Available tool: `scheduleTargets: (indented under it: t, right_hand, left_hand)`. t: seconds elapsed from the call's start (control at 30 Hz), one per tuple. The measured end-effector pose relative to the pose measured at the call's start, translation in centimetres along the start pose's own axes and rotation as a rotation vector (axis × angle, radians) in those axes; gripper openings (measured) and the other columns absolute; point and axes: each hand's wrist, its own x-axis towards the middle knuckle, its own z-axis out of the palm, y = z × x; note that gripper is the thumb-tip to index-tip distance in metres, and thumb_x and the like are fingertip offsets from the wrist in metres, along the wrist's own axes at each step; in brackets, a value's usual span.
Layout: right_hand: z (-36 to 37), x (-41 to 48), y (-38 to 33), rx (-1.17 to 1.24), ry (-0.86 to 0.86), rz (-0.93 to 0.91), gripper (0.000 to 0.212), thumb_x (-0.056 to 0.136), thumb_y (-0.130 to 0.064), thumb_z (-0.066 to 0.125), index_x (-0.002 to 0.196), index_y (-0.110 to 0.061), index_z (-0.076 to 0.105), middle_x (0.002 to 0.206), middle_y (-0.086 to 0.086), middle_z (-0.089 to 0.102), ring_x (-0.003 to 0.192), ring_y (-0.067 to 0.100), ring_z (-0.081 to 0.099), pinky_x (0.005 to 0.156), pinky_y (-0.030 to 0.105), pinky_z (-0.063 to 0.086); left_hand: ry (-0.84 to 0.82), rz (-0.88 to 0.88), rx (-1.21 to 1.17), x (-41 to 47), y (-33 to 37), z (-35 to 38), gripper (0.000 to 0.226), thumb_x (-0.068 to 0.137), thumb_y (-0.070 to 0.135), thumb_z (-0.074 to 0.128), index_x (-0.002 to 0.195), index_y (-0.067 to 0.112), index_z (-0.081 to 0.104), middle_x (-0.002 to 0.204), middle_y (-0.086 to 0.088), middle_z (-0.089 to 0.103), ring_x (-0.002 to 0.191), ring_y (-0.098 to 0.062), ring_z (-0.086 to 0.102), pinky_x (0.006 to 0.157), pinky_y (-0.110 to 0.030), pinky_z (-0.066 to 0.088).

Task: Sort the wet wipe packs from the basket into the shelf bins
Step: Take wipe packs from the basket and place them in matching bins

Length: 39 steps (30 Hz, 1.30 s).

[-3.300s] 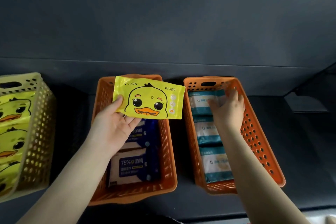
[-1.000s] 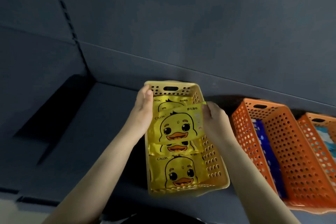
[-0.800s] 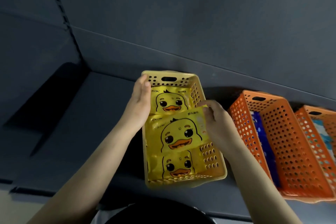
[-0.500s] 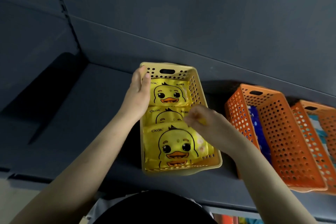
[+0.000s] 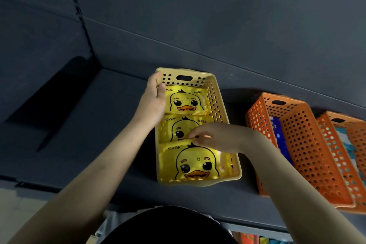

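Note:
A yellow perforated bin (image 5: 217,95) stands on the dark shelf and holds three yellow duck wet wipe packs in a row: a far pack (image 5: 187,102), a middle pack (image 5: 177,128) and a near pack (image 5: 195,162). My left hand (image 5: 151,103) lies with straight fingers against the bin's left wall, thumb just inside the rim. My right hand (image 5: 211,137) reaches in from the right with curled fingers. Its fingertips pinch the top edge of the near pack and cover part of the middle one.
Two orange perforated bins stand to the right: the nearer orange bin (image 5: 309,144) with blue packs (image 5: 277,130), the farther orange bin (image 5: 354,125) with teal and white packs. The shelf's back wall is just behind the bins. A slotted upright (image 5: 79,12) is at the left.
The duck pack has gone down from mid-air into the front of the yellow bin. My right hand moved from its right edge to its top edge. My left hand stays at the bin's left wall.

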Motion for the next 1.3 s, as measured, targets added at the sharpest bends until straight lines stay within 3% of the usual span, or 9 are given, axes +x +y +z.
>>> scheduleTargets:
  t: [0.3,0.4,0.5,0.67,0.73,0.83,0.93,1.07,1.3]
  right_hand:
    - [1.2,1.2,-0.5,-0.231,-0.039,0.098,0.039,0.102,-0.046,0.033,0.137,-0.038,0.049,0.133,-0.004,0.059,0.125,0.023,0.052,0.111,0.049,0.031]
    - [1.6,1.0,-0.4,-0.031,-0.053,0.043,0.037,0.104,-0.040,0.034,0.127,-0.026,0.059,0.093,-0.004,0.065,0.087,0.015,0.060,0.080,0.031,0.048]
    - [2.1,1.2,-0.5,-0.002,-0.073,0.042,0.030,0.105,-0.035,0.035,0.105,-0.029,0.064,0.072,-0.014,0.047,0.072,0.009,0.048,0.063,0.024,0.034]
    - [2.9,1.2,-0.9,-0.029,-0.051,0.089,0.036,0.104,-0.034,0.037,0.128,-0.021,0.060,0.110,-0.003,0.063,0.104,0.020,0.055,0.083,0.028,0.039]
    - [3.8,1.1,-0.8,-0.070,0.101,0.090,0.033,0.102,-0.034,0.043,0.124,-0.021,0.064,0.122,0.002,0.065,0.111,0.021,0.059,0.091,0.031,0.046]
    - [5.2,1.0,-0.4,-0.040,0.337,0.079,0.026,0.097,-0.037,0.053,0.114,-0.025,0.069,0.117,-0.003,0.069,0.104,0.016,0.065,0.091,0.036,0.053]
    - [5.1,0.8,-0.2,0.003,0.256,0.084,0.025,0.096,-0.034,0.055,0.115,-0.024,0.070,0.118,-0.004,0.068,0.107,0.014,0.062,0.097,0.034,0.049]
    - [4.8,0.8,-0.7,0.061,0.210,0.092,0.024,0.096,-0.029,0.057,0.114,-0.021,0.070,0.121,-0.002,0.067,0.113,0.014,0.060,0.103,0.031,0.040]
    - [6.5,-0.4,0.1,-0.039,0.636,0.095,0.017,0.090,-0.031,0.065,0.105,-0.024,0.073,0.103,-0.006,0.069,0.094,0.012,0.062,0.084,0.030,0.054]
  left_hand:
    - [0.000,0.005,0.033,-0.1,0.0,-0.1,0.046,0.106,0.035,0.026,0.151,0.030,0.020,0.155,0.000,0.034,0.122,-0.013,0.053,0.087,-0.016,0.034]
    - [-0.009,0.010,0.043,-0.3,0.2,-0.1,0.045,0.106,0.035,0.026,0.151,0.030,0.021,0.153,0.002,0.036,0.080,0.009,0.051,0.070,-0.005,0.036]
    - [-0.015,0.011,0.055,-0.3,0.3,0.0,0.045,0.106,0.035,0.025,0.151,0.029,0.022,0.152,0.001,0.038,0.087,0.005,0.052,0.077,-0.016,0.036]
    - [0.006,-0.013,0.115,-0.1,0.2,0.0,0.043,0.106,0.033,0.024,0.149,0.032,0.022,0.132,-0.008,0.056,0.067,-0.015,0.059,0.053,-0.020,0.040]
    - [0.015,-0.024,0.132,0.0,0.1,0.1,0.042,0.106,0.032,0.024,0.149,0.033,0.022,0.128,-0.010,0.059,0.056,-0.008,0.052,0.049,-0.022,0.037]
    - [0.012,-0.039,0.115,0.0,0.0,0.1,0.043,0.106,0.031,0.024,0.149,0.033,0.023,0.132,-0.014,0.057,0.050,-0.001,0.052,0.045,-0.016,0.036]
    - [0.013,-0.049,0.089,0.0,0.1,0.3,0.042,0.106,0.030,0.024,0.148,0.032,0.024,0.123,-0.023,0.059,0.034,0.004,0.043,0.034,-0.010,0.028]
    - [0.022,-0.061,0.117,0.0,0.1,0.3,0.041,0.106,0.031,0.024,0.147,0.035,0.024,0.117,-0.014,0.062,0.042,-0.004,0.044,0.042,-0.018,0.034]
    - [0.017,-0.062,0.115,0.0,0.2,0.3,0.042,0.106,0.032,0.024,0.148,0.035,0.023,0.123,-0.020,0.060,0.040,-0.002,0.045,0.039,-0.015,0.032]
